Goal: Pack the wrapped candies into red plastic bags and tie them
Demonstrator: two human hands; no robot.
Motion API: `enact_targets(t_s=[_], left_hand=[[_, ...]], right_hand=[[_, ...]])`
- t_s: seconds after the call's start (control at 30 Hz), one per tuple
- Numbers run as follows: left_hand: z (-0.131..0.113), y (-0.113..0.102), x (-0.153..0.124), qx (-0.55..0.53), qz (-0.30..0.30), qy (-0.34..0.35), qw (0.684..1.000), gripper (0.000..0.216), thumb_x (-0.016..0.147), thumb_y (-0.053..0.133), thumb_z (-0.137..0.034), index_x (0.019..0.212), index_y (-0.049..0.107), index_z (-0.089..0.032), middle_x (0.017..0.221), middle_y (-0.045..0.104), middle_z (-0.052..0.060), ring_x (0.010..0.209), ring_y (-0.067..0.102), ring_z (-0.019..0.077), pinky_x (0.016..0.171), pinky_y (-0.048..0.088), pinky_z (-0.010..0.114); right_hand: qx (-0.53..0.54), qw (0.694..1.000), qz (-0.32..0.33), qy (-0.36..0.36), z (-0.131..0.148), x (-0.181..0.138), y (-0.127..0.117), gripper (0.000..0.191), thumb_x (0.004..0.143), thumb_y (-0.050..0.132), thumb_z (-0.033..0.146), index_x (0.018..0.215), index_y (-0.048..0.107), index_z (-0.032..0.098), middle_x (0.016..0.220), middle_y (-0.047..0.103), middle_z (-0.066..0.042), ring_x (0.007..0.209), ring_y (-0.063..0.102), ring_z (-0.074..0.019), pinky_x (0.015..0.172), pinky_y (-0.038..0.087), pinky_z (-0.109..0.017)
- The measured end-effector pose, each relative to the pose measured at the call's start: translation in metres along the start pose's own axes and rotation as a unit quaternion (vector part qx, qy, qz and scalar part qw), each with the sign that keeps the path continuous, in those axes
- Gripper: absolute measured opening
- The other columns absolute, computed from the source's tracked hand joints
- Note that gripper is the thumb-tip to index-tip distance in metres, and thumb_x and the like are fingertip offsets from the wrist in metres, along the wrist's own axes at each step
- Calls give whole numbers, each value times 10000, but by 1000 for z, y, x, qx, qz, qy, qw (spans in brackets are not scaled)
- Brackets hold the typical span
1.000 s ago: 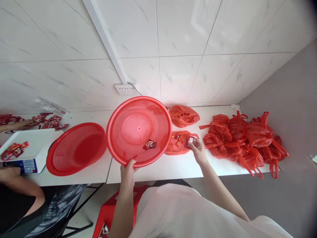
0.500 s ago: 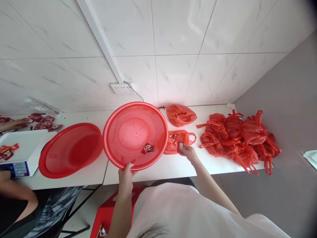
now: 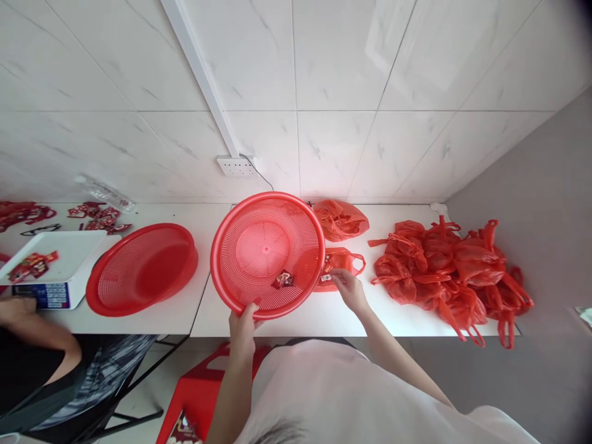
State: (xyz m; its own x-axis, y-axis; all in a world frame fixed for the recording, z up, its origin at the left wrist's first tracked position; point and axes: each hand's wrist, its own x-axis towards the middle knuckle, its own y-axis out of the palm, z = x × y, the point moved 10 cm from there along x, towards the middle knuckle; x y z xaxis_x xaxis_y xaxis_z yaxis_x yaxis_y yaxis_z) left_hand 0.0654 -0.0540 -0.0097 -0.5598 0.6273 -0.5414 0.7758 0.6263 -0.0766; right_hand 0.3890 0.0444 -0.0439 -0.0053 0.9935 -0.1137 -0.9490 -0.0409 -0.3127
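My left hand (image 3: 243,323) grips the near rim of a round red mesh basket (image 3: 240,225), which is tilted up towards me over the white table (image 3: 324,314). One small wrapped candy (image 3: 282,280) lies low inside it. My right hand (image 3: 348,288) is pinched on a small red-and-white candy (image 3: 326,278) at the mouth of an open red plastic bag (image 3: 345,261) just right of the basket. The bag holds a few more candies.
A second red mesh basket (image 3: 141,268) lies to the left. A white scale (image 3: 55,262) with candies on it stands at far left, by another person's arm (image 3: 34,327). A filled red bag (image 3: 341,219) and a heap of red bags (image 3: 451,268) lie right. A red stool (image 3: 198,394) stands below.
My right hand has come down and left from above the open bag towards the basket's edge, still pinching a candy. The basket has stayed tilted in my left hand.
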Motion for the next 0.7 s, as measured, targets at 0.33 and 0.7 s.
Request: enact_targets(t_s=[0.33, 0.7], left_hand=[[23, 48, -42, 19, 97, -47, 994, 355, 596, 674, -175, 946, 623, -153, 876, 691, 60, 829, 675, 202, 672, 566, 280], [60, 47, -44, 26, 138, -112, 984, 277, 646, 627, -196, 914, 594, -134, 834, 688, 79, 665, 666, 190, 570, 545, 288]], right_hand=[[-301, 927, 186, -126, 40, -29, 86, 327, 861, 630, 376, 1148, 634, 220, 1208, 587, -151, 1099, 558, -293, 947, 433, -507], [-275, 936, 208, -73, 24, -29, 93, 131, 890, 571, 254, 970, 663, 207, 825, 711, -81, 766, 671, -206, 635, 447, -260]])
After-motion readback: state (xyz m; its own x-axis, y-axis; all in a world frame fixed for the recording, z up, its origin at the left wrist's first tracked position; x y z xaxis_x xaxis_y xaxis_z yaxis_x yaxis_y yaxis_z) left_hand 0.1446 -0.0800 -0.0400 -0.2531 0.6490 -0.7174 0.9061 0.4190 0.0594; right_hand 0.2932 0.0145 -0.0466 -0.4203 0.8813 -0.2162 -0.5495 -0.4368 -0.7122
